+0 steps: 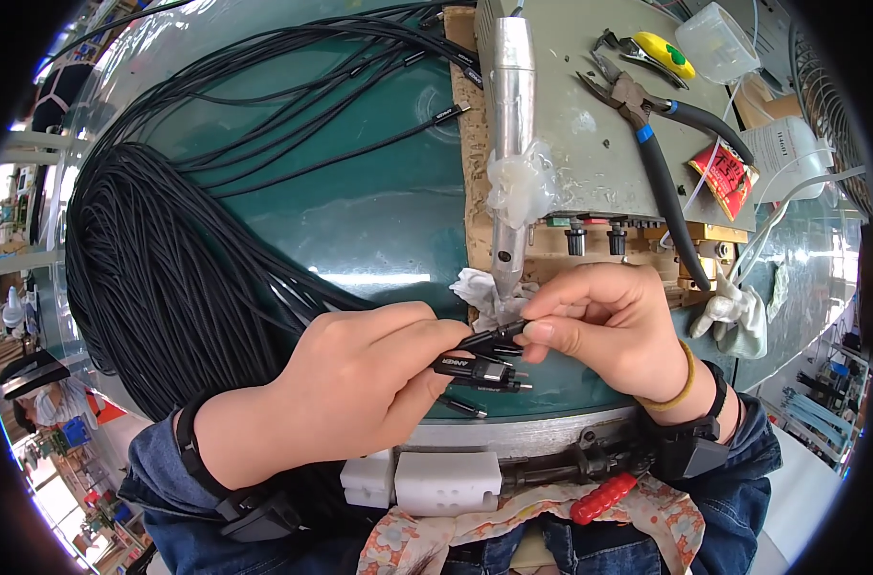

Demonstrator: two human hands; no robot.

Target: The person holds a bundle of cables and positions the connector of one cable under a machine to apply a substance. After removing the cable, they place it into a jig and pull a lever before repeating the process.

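Near the table's front edge, my left hand [360,369] is closed round several black USB cables, their plug ends [475,370] sticking out to the right with metal tips bare. My right hand [604,331] pinches the end of one cable between thumb and forefinger, just right of the bunch. Another black plug [462,407] hangs below the bunch. From my left hand the cables run back into a big coiled bundle of black cable [168,278] on the green table. Beyond my hands, a metal tube-shaped tool [513,105] points down, whitish clumps stuck round it.
A metal box [575,144] at the back right carries cutting pliers [647,134], a yellow-handled clipper [662,56], a red packet [724,179] and a clear cup [716,43]. White gloves [734,316] hang at its right. White blocks [446,482] and a red grip [604,498] sit along the front edge.
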